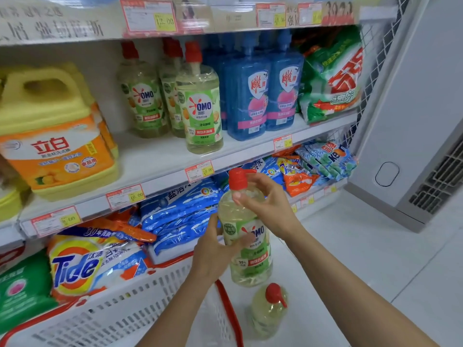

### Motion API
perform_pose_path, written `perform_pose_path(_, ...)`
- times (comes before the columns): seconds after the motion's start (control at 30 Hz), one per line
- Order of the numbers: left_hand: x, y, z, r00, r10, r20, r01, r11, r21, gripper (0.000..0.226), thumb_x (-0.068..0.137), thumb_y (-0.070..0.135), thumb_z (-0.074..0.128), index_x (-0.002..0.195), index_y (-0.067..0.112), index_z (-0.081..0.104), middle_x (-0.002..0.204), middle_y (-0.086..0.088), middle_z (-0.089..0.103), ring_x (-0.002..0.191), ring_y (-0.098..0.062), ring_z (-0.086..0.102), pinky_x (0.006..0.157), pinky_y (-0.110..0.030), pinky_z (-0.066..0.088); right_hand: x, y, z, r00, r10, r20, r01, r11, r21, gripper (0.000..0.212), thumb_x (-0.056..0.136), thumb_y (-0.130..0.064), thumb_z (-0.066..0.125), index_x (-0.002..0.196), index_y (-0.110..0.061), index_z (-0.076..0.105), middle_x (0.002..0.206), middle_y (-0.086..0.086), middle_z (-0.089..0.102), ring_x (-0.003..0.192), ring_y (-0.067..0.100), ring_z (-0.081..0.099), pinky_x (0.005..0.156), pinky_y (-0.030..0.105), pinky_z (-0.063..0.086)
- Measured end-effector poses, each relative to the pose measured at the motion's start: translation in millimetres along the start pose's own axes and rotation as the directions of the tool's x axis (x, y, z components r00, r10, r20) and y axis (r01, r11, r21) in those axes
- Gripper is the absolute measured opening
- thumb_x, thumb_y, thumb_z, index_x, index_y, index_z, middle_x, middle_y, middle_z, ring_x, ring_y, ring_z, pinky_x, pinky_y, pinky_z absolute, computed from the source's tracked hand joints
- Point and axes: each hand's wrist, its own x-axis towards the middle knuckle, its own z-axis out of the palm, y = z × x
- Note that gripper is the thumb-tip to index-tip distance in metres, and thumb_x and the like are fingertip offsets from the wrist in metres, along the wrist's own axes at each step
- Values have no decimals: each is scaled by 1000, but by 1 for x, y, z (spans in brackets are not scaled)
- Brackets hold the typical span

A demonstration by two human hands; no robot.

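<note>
I hold an OMO dish-soap bottle [246, 236] upright in front of the shelves; it is clear yellow-green with a red pump cap. My left hand [215, 251] grips its body from the left, thumb across the label. My right hand [265, 196] holds the neck just under the cap. A second bottle of the same kind [269, 310] stands on the floor below, beside a white shopping basket [125, 309] with red handles.
Three more OMO bottles [203, 108] stand on the middle shelf, next to blue bottles [250, 96] and a yellow jug [55, 131]. Detergent bags, among them Tide [92, 264], fill the lower shelf. A white cabinet unit [413, 121] stands at the right on a white tiled floor.
</note>
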Motion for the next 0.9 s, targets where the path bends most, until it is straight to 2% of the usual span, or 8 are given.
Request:
perform_pose_path(0.07,4,1,5,1000,6,-28,-5,999,38,70,38,86,72,97,68,40,95,29,62,89,16,52,68,-15,41,1,4,-7,999,-4,40,3,1000,21,38,82,-20,79,117,-15,64,114,-1,70,110,10,63,101,36,50)
perform_pose_path(0.17,7,-3,13,997,24,-69,-18,996,85,72,38,79,71,100,59,41,89,34,62,78,19,54,63,-9,38,7,8,-18,997,47,61,-47,999,13,28,80,-25,81,105,-27,68,106,-5,72,105,6,65,103,38,49)
perform_pose_path(0.3,13,-10,25,993,55,-104,-40,989,142,89,44,78,74,119,42,42,105,19,67,89,-7,66,77,-32,51,15,14,-33,998,69,9,-68,995,-68,26,73,-23,87,96,-21,75,98,0,76,99,15,70,96,42,54)
perform_pose_path(0.43,15,-22,39,993,66,-94,-47,981,190,84,51,60,85,118,37,39,98,21,63,88,-13,65,77,-33,49,19,22,-45,982,16,188,52,935,-352,32,73,-22,88,103,-20,75,94,-9,73,87,1,65,88,24,53)
perform_pose_path(0.5,17,-30,45,998,38,-48,-26,975,220,81,60,46,90,120,31,37,100,15,63,95,-19,65,78,-34,49,17,33,-47,972,-6,233,103,909,-404,24,76,-20,85,97,-17,74,90,-7,70,82,6,63,83,25,52)
perform_pose_path(0.6,28,-42,50,993,-82,88,44,926,374,74,70,46,83,124,21,39,110,2,65,107,-28,62,78,-32,46,6,58,-41,979,17,202,78,889,-451,26,80,-21,82,101,-10,72,96,1,69,87,17,62,83,30,50)
perform_pose_path(0.7,31,-55,47,967,-185,175,74,860,504,68,77,43,78,132,20,45,129,0,60,116,-22,58,88,-30,45,-10,90,-29,977,36,212,83,846,-527,29,79,-22,82,103,-9,72,95,-1,65,84,15,56,80,28,44)
perform_pose_path(0.9,21,-83,47,905,-248,346,-64,725,686,68,93,30,61,153,24,29,145,-5,51,131,-22,49,105,-30,40,-38,140,-14,963,210,168,-75,810,-582,34,78,-22,82,108,-10,72,106,5,68,98,22,61,89,31,46)
